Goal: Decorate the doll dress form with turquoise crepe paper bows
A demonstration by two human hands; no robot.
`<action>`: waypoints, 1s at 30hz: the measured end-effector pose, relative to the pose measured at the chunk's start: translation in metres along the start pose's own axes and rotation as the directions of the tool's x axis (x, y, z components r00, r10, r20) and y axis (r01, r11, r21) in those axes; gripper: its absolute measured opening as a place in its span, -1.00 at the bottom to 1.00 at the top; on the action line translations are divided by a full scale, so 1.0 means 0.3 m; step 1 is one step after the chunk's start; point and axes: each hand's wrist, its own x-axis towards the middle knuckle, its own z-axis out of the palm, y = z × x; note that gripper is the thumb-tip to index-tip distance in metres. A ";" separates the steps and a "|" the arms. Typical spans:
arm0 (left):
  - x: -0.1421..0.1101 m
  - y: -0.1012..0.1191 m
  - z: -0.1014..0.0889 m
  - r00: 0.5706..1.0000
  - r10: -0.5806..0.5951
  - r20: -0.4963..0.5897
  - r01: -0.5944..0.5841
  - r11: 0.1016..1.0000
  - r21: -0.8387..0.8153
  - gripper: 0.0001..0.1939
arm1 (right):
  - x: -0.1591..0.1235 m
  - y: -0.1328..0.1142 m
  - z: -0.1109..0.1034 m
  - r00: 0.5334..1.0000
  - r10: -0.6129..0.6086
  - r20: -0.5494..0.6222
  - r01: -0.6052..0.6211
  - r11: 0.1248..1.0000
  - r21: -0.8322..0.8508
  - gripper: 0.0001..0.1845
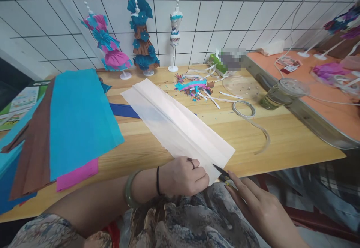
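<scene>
A long white sheet of crepe paper (180,116) lies slantwise across the table, with a lengthwise fold line down it. My left hand (182,176), with a ring and bracelets, is closed with its fingers curled on the paper's near end. To its right, my right hand (253,199) grips black-bladed scissors (221,170), their tips at the sheet's near right edge. Most of their handles are hidden by my fingers. Under the white sheet, a dark blue strip (125,110) shows at the left.
Blue crepe paper (81,124) and brown crepe paper (36,146) lie at the left. Three small dress forms stand behind, including a bare-skirted white one (176,30). Paper scraps (194,86), a tape roll (244,109) and a lidded plastic cup (282,93) are farther right.
</scene>
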 end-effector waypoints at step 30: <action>-0.002 0.005 -0.004 0.996 0.054 -0.068 -0.052 0.998 0.024 -0.88 | 0.059 0.001 0.017 0.997 -0.066 0.033 0.068 0.994 -0.089 -0.50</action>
